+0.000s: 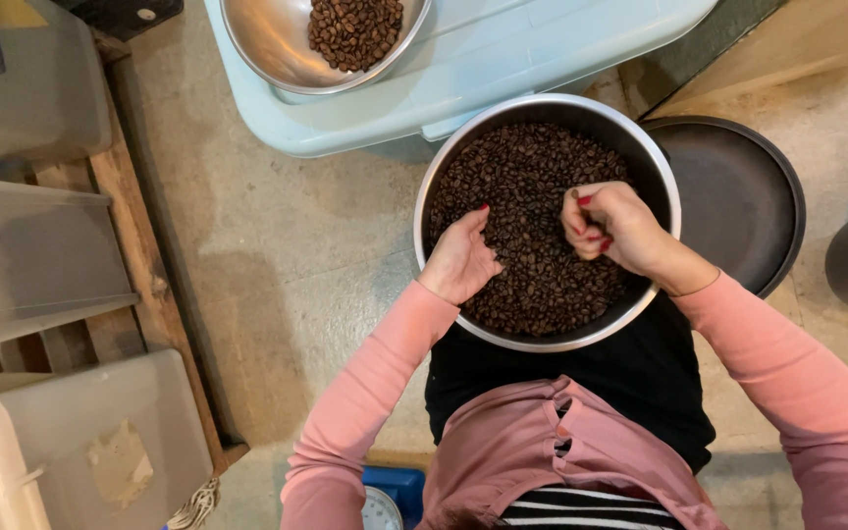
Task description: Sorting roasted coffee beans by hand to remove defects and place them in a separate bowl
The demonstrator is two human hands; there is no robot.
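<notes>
Round, polished steel bowl [548,221] resting on the lap, filled with dark, glossy roasted coffee beans [532,196]. Left hand [459,260], at the bowl's 8 o'clock, lies flat on the beans, fingers loosely apart. Right hand [609,224], at 3 o'clock, is curled, fingertips pinched together; whether they hold beans cannot be told. Smaller steel bowl [277,44] of beans sits at 11 o'clock on a pale-blue plastic bin lid [503,79]; matte black round lid [738,201] at 3 o'clock.

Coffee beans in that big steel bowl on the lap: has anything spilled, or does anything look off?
Nothing stands out. The coffee beans sit inside the large steel bowl, with none seen on the concrete floor. Both hands, left and right, are among the beans. The smaller bowl holds its beans too.
</notes>
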